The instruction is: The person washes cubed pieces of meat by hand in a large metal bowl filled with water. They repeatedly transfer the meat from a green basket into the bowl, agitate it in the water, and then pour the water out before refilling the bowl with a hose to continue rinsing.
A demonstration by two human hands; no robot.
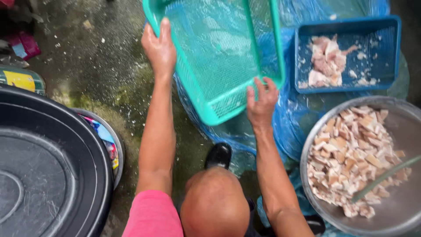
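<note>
Far left, a big black tub [39,175] fills the lower left of the frame, dark inside, contents not clear. Behind its upper edge, at the left border, a round can [19,80] with a yellow and green label; above it in the upper left corner a crumpled pink wrapper [24,44] on the wet concrete floor [87,57]. Just right of the tub a metal bowl [117,151] peeks out, holding colourful plastic packets, blue, pink and yellow. Left hand [160,48] in the upper middle, fingers wrapped over the left rim of a green basket [219,57], thumb side against the edge, gripping it. The basket is turquoise plastic mesh, rectangular, tilted up on edge in the top centre of the frame, nothing in it, over a blue plastic sheet [289,118]. Right hand [262,103] in the centre pinches the basket's lower corner, fingers spread on the rim. Below, a black shoe [219,154] and a bare knee at bottom centre. Upper right, a blue tray [351,52] on the sheet, with a small pile of pale pink raw meat pieces and scraps. Lower right, a large steel basin [394,215] heaped with cut pale meat chunks, a greenish stick [381,177] lying across it.
</note>
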